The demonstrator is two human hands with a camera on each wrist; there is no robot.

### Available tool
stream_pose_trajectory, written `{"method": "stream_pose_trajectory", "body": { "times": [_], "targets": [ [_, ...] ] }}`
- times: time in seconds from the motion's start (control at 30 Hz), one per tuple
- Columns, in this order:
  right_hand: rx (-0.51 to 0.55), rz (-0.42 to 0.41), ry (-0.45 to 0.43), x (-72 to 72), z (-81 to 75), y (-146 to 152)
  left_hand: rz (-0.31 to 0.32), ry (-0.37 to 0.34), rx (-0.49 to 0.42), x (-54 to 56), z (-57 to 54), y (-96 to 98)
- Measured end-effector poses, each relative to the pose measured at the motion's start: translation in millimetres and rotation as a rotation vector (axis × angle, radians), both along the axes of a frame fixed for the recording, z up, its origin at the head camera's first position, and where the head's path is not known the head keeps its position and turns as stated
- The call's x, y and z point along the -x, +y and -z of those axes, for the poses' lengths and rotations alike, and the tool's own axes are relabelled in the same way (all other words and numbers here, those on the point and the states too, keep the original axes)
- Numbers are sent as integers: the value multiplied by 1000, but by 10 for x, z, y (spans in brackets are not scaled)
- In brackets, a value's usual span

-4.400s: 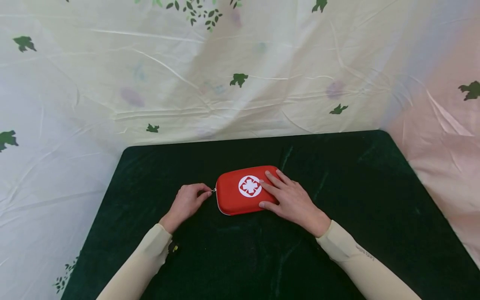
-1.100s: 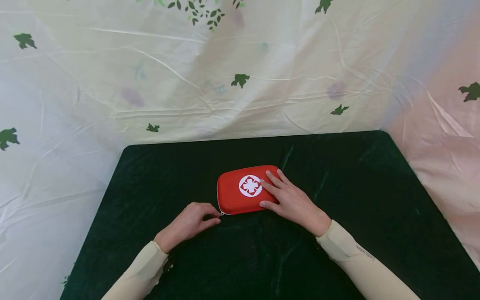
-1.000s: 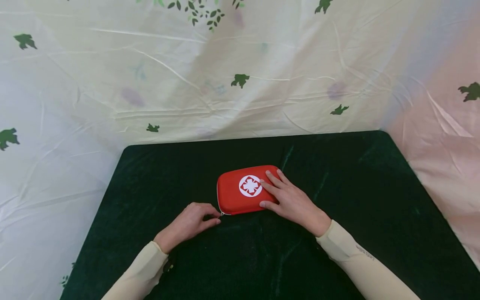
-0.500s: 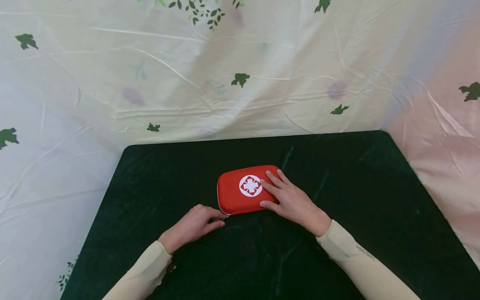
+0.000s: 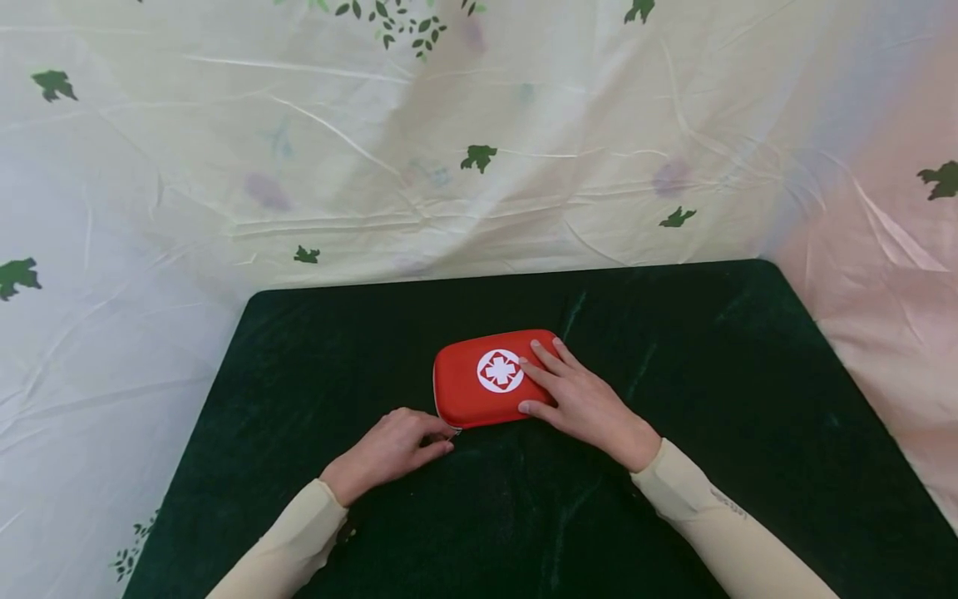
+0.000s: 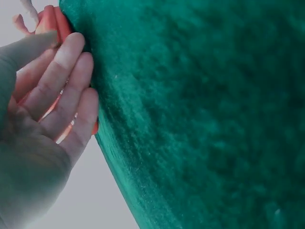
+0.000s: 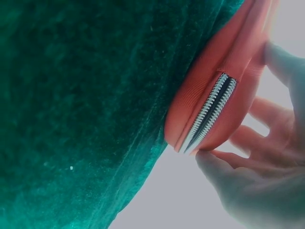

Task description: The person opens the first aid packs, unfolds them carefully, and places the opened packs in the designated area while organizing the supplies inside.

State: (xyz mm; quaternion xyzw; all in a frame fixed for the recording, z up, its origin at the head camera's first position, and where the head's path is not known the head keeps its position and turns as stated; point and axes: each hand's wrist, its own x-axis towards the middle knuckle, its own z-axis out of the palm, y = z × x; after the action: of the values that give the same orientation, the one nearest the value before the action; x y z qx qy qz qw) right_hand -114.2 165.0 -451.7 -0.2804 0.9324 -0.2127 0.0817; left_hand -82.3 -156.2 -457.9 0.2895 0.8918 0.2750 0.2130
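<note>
A red zip-up first-aid case [image 5: 458,387] with a round white emblem [image 5: 500,371] lies flat on the table. My left hand [image 5: 392,447] pinches the small metal zipper pull [image 5: 456,432] at the case's near left corner, thumb against fingertips. In the left wrist view its other fingers hide much of the case [image 6: 64,25]. Across the right end of the case, my right hand [image 5: 587,408] rests with fingers spread over the top. The right wrist view shows metal zipper teeth [image 7: 206,107] standing apart along that end.
A dark green velvet cloth [image 5: 674,516] covers the table. Pale hanging fabric [image 5: 359,166] with green leaf and bird prints encloses the back and both sides.
From the middle of the case's left end, my left hand has drawn the zipper pull toward me and round the near left corner, shifting slightly right lately. My right hand stays put.
</note>
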Motion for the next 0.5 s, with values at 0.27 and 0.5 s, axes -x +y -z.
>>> {"method": "stream_pose_trajectory", "body": {
  "times": [0.27, 0.5],
  "targets": [
    [14, -3, 8, -5, -2, 3, -134, 12, -1, -29, -11, -83],
    [23, 13, -20, -3, 7, 11, -290, 176, -16, -6, -81, -102]
  ]
}}
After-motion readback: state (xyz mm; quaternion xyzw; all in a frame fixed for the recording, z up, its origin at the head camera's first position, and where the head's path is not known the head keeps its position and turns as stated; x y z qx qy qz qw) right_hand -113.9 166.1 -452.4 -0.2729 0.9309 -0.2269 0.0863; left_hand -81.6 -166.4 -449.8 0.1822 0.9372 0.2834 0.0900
